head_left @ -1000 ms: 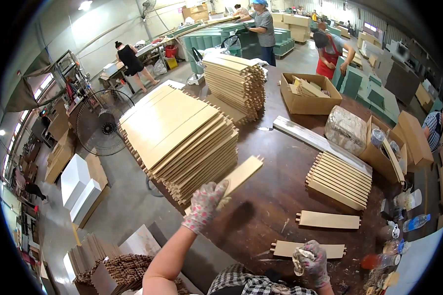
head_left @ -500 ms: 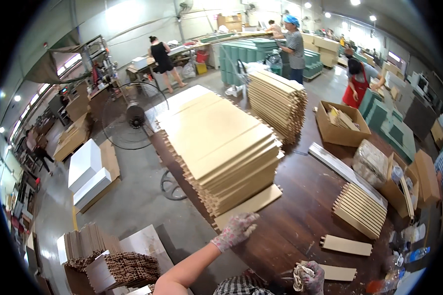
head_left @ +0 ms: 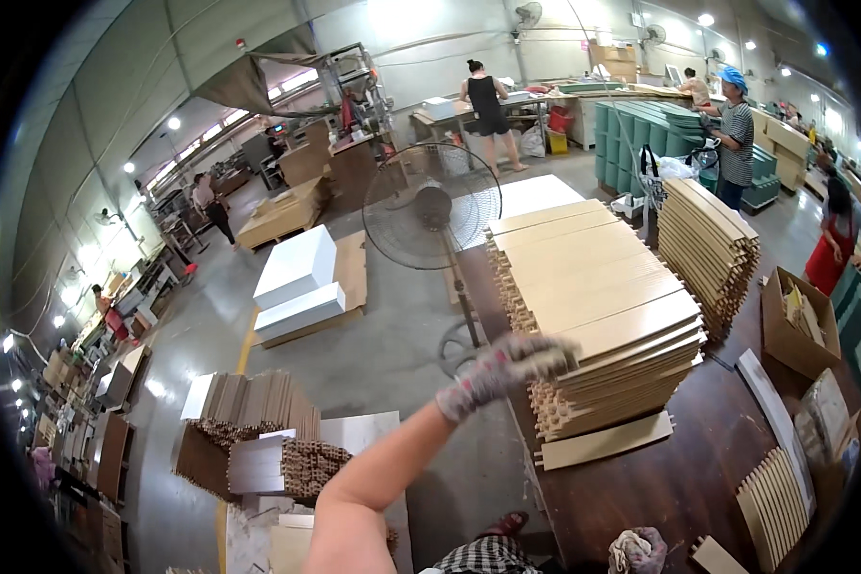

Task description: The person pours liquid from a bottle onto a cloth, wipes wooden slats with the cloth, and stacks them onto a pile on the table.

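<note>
- L hand: patterned fabric glove, fingers stretched fwd at near-L corner of big stack; can't tell if they touch or grip it.
- R hand: bottom rim of view, also gloved, fingers clamped on 1 crumpled whitish cloth.
- 1 loose board: flat on tabletop, pale, long, pegs both ends, just beside near foot of big stack.
- Tabletop: dark brown, scuffed, L edge runs close along big stack; room to move = brown strip btwn loose board & R hand.
- Big stack: many pale flat boards, smooth tops, peg-toothed ends; too many to count.
- 1 short board: R of R hand, cut off by view.
- Small stack: slats side by side, approx 10, nr R edge.
- Second stack: behind-R of big stack.
- 1 open cardboard box: far R, pale pcs inside.
- Floor: grey, smooth, L of tabletop; 1 round wire fan, 2 white blocks on brown cardboard.
</note>
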`<move>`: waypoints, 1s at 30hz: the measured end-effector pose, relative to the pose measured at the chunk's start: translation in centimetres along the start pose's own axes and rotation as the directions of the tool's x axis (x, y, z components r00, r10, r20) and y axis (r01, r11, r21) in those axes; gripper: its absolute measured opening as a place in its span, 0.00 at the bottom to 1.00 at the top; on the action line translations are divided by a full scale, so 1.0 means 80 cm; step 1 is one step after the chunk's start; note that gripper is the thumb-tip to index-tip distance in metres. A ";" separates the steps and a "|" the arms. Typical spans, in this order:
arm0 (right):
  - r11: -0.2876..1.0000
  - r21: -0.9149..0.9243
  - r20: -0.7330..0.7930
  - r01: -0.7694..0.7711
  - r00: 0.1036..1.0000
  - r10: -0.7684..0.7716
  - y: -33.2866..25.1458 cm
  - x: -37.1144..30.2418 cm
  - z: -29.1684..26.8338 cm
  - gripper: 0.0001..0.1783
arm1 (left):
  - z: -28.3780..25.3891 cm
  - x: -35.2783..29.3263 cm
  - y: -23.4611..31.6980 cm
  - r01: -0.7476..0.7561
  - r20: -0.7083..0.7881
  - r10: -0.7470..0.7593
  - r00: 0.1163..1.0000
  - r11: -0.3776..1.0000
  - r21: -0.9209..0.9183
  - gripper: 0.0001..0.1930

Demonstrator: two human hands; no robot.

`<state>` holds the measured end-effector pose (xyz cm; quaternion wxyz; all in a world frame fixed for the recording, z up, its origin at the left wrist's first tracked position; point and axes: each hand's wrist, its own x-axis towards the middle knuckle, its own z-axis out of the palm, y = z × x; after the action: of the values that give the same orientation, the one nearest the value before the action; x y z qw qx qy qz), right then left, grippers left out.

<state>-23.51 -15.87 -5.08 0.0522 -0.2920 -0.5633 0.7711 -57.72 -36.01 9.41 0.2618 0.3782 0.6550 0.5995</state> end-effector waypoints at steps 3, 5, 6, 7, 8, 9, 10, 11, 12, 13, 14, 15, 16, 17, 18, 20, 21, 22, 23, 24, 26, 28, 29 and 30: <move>1.000 -0.004 -0.067 -0.019 0.998 0.019 -0.012 0.028 0.022 0.12 | -0.089 0.060 -0.016 -0.286 -0.171 0.370 0.913 0.881 0.377 0.15; 0.990 0.095 -0.069 0.101 0.993 -0.094 -0.008 0.055 0.031 0.13 | -0.146 0.104 0.002 -0.277 -0.170 0.448 0.878 0.763 0.584 0.15; 0.987 0.074 -0.097 0.145 0.986 -0.138 -0.013 0.070 0.040 0.16 | -0.166 0.126 0.022 -0.149 -0.282 0.410 0.868 0.755 0.639 0.17; 0.981 0.050 -0.131 0.187 0.975 -0.180 -0.020 0.083 0.050 0.19 | -0.208 0.159 0.004 -0.190 -0.258 0.436 0.862 0.751 0.633 0.19; 0.969 0.104 -0.146 0.226 0.967 -0.210 -0.028 0.096 0.065 0.18 | -0.244 0.180 -0.003 -0.129 -0.242 0.429 0.870 0.672 0.729 0.20; 0.947 0.153 -0.184 0.284 0.949 -0.255 -0.041 0.111 0.081 0.18 | -0.272 0.218 -0.010 -0.096 -0.210 0.438 0.874 0.579 0.810 0.22; 0.948 0.020 -0.240 0.317 0.922 -0.303 -0.064 0.126 0.104 0.22 | -0.296 0.253 -0.020 -0.044 -0.201 0.379 0.903 0.547 0.836 0.23; 0.940 -0.112 -0.287 0.322 0.895 -0.341 -0.083 0.136 0.127 0.26 | -0.318 0.278 -0.036 0.009 -0.194 0.316 0.929 0.504 0.864 0.25; 0.949 -0.102 -0.288 0.299 0.904 -0.316 -0.092 0.146 0.144 0.29 | -0.361 0.303 -0.056 0.001 -0.159 0.221 0.962 0.580 0.814 0.27; 0.957 -0.089 -0.287 0.274 0.914 -0.288 -0.096 0.156 0.157 0.33 | -0.385 0.328 -0.078 0.006 -0.111 0.121 0.986 0.647 0.762 0.29; 0.916 -0.314 -0.305 0.251 0.887 -0.348 -0.101 0.168 0.159 0.35 | -0.356 0.353 -0.078 0.179 -0.157 -0.100 0.983 0.742 0.646 0.30; 0.832 -0.519 -0.298 0.196 0.871 -0.391 -0.104 0.179 0.160 0.38 | -0.330 0.366 -0.074 0.372 -0.175 -0.330 0.928 0.763 0.529 0.32; 0.847 -0.494 -0.298 0.196 0.877 -0.377 -0.104 0.191 0.166 0.41 | -0.333 0.376 -0.084 0.376 -0.114 -0.387 0.915 0.714 0.590 0.34; 0.860 -0.472 -0.304 0.196 0.879 -0.367 -0.108 0.198 0.172 0.44 | -0.343 0.389 -0.095 0.363 -0.051 -0.439 0.897 0.666 0.651 0.35; 0.877 -0.467 -0.273 0.118 0.924 -0.269 -0.127 0.200 0.183 0.50 | -0.365 0.397 -0.112 0.319 -0.023 -0.446 0.895 0.602 0.732 0.35; 0.878 -0.471 -0.303 0.089 0.918 -0.255 -0.137 0.208 0.196 0.54 | -0.391 0.407 -0.144 -0.083 0.229 -0.221 0.948 0.525 0.847 0.34; 0.880 -0.469 -0.320 0.082 0.912 -0.255 -0.138 0.208 0.198 0.55 | -0.391 0.408 -0.149 -0.409 0.453 0.004 0.892 0.437 0.801 0.33; 0.883 -0.462 -0.324 0.084 0.911 -0.256 -0.130 0.211 0.198 0.56 | -0.375 0.412 -0.143 -0.176 0.350 -0.145 0.925 0.653 0.736 0.31; 0.911 -0.407 -0.330 0.063 0.920 -0.211 -0.143 0.207 0.205 0.59 | -0.363 0.413 -0.139 0.098 0.267 -0.324 0.908 0.782 0.616 0.29; 0.911 -0.404 -0.348 0.082 0.907 -0.237 -0.138 0.212 0.208 0.60 | -0.364 0.413 -0.143 0.125 0.285 -0.324 0.902 0.828 0.547 0.27; 0.913 -0.395 -0.382 0.101 0.886 -0.264 -0.127 0.224 0.209 0.61 | -0.360 0.416 -0.147 0.037 0.325 -0.291 0.900 0.792 0.609 0.27; 0.874 -0.484 -0.353 0.040 0.905 -0.237 -0.119 0.230 0.207 0.62 | -0.323 0.414 -0.122 0.017 0.319 -0.346 0.882 0.700 0.714 0.27; 0.877 -0.479 -0.357 0.044 0.903 -0.241 -0.121 0.230 0.211 0.62 | -0.338 0.415 -0.127 0.010 0.322 -0.344 0.882 0.696 0.718 0.27; 0.875 -0.483 -0.351 0.031 0.909 -0.226 -0.125 0.230 0.213 0.62 | -0.363 0.420 -0.140 0.043 0.354 -0.346 0.869 0.765 0.643 0.28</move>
<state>-49.84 -19.05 0.02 0.1456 -0.4072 -0.7280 0.5320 -102.27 -25.84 6.27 0.3316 0.4990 0.7709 0.2163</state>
